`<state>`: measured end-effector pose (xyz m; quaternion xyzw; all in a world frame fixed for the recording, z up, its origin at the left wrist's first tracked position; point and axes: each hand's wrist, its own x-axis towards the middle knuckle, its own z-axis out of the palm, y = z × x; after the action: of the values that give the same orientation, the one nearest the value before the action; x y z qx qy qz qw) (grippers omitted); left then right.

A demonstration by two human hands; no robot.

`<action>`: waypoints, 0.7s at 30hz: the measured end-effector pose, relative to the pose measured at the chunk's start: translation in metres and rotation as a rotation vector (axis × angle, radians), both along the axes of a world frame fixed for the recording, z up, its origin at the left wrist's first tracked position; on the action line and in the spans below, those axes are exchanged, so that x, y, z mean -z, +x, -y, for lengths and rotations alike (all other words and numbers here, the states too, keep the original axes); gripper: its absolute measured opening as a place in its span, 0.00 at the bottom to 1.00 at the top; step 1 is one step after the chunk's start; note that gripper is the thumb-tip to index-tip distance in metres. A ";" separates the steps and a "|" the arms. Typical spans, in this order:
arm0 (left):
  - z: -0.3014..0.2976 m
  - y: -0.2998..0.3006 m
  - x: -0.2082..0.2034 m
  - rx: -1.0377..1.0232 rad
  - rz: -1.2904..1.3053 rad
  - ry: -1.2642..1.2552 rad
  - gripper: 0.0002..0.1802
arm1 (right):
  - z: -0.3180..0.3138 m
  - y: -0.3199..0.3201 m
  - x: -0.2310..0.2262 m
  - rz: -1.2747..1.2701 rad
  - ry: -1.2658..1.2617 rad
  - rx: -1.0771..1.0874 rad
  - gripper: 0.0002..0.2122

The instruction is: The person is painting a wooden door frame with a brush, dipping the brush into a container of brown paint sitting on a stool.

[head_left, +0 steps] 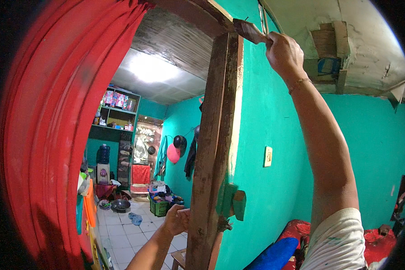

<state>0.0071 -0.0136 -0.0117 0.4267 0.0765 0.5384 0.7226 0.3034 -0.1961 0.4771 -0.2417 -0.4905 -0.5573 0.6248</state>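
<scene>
My right hand [285, 53] is raised high, closed round the handle of a paintbrush [251, 32]. The brush's dark, wide end touches the upper corner of a brown wooden door frame [204, 148], where it meets the turquoise wall. Lower down, my left hand [176, 220] is closed against the left edge of the frame's post, its fingertips partly hidden behind the wood. Patchy brown and pale strips run along the post. A wooden block [239, 205] with green on it sticks out from the frame's lower right side.
A red curtain [54, 126] hangs on the left. Beyond the doorway are shelves [117, 112], a water dispenser [103, 166], a green laundry basket [159, 207] and a black pan [120, 205]. A light switch [267, 156] is on the turquoise wall, above a blue pillow [274, 255].
</scene>
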 end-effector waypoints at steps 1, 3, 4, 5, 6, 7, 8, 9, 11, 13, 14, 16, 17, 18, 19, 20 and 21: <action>0.005 0.003 -0.005 0.008 -0.009 -0.003 0.28 | 0.000 -0.003 -0.003 -0.008 -0.041 0.013 0.08; 0.006 0.005 -0.006 0.053 -0.013 0.007 0.28 | 0.000 -0.007 -0.004 -0.010 -0.107 0.003 0.09; 0.004 0.003 -0.006 0.089 -0.009 0.018 0.28 | -0.001 -0.007 -0.002 0.005 -0.127 0.028 0.09; 0.003 0.002 -0.005 0.127 -0.004 0.030 0.29 | -0.001 -0.005 0.004 0.020 -0.147 0.055 0.08; 0.003 0.003 -0.005 0.130 0.016 0.023 0.29 | -0.002 -0.005 0.010 0.037 -0.166 0.081 0.08; 0.005 0.004 -0.007 0.130 0.035 0.016 0.30 | 0.000 -0.004 0.019 0.051 -0.173 0.088 0.08; 0.007 0.006 -0.008 0.131 0.053 0.009 0.31 | 0.006 -0.001 0.031 0.086 -0.191 0.101 0.08; 0.009 0.006 -0.009 0.110 0.020 0.036 0.32 | 0.016 0.004 0.046 0.120 -0.210 0.111 0.07; 0.014 0.005 -0.010 0.068 -0.046 0.087 0.33 | 0.033 0.011 0.067 0.167 -0.234 0.090 0.06; 0.032 0.011 -0.018 0.015 -0.054 0.065 0.33 | 0.032 0.025 0.068 0.205 -0.220 0.030 0.06; 0.035 0.015 -0.020 -0.003 -0.057 0.056 0.33 | 0.035 0.029 0.064 0.167 -0.242 0.018 0.07; 0.020 0.011 -0.013 -0.014 -0.053 0.046 0.32 | 0.034 0.029 0.042 0.076 -0.171 -0.027 0.09; 0.015 0.006 -0.010 -0.027 -0.051 0.040 0.31 | 0.031 0.026 0.030 -0.003 -0.190 -0.034 0.09; 0.012 0.008 -0.008 0.096 0.014 0.059 0.30 | 0.029 0.020 0.019 -0.080 -0.209 -0.026 0.10; 0.011 0.007 -0.007 0.210 0.082 0.083 0.29 | 0.027 0.013 0.008 -0.154 -0.225 -0.027 0.10; 0.011 0.006 -0.006 0.323 0.150 0.107 0.29 | 0.023 0.009 -0.002 -0.160 -0.239 -0.019 0.11; 0.012 0.007 -0.006 0.220 0.119 0.065 0.28 | 0.021 0.003 -0.008 -0.165 -0.255 -0.013 0.12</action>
<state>0.0144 -0.0257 -0.0055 0.4230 -0.0313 0.4827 0.7662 0.3061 -0.2168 0.4852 -0.3610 -0.5058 -0.4647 0.6307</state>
